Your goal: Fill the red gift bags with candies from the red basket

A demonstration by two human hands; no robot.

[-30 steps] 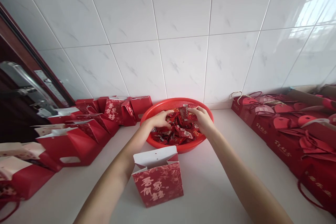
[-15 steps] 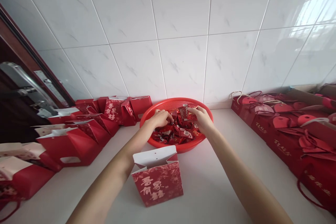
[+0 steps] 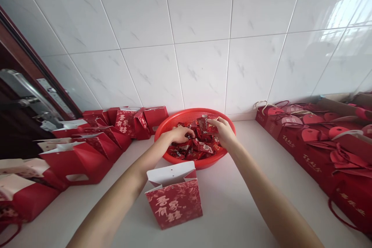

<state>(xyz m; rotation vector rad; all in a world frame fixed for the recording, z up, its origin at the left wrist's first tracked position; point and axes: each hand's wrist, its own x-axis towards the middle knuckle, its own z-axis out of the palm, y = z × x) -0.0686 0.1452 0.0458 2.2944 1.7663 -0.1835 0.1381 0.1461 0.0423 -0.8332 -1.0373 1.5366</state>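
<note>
White countertop (image 3: 232, 201) against marble-look tiled wall (image 3: 200, 69); dark door (image 3: 17, 116) at left

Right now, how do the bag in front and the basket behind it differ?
The bag is boxy, with white lettering; the basket is round-rimmed, with perforated sides. The bag's white-lined flap stands up, and its contents aren't visible; the basket is flapless and holds wrapped packets. Both are red and rest on the counter.
</note>
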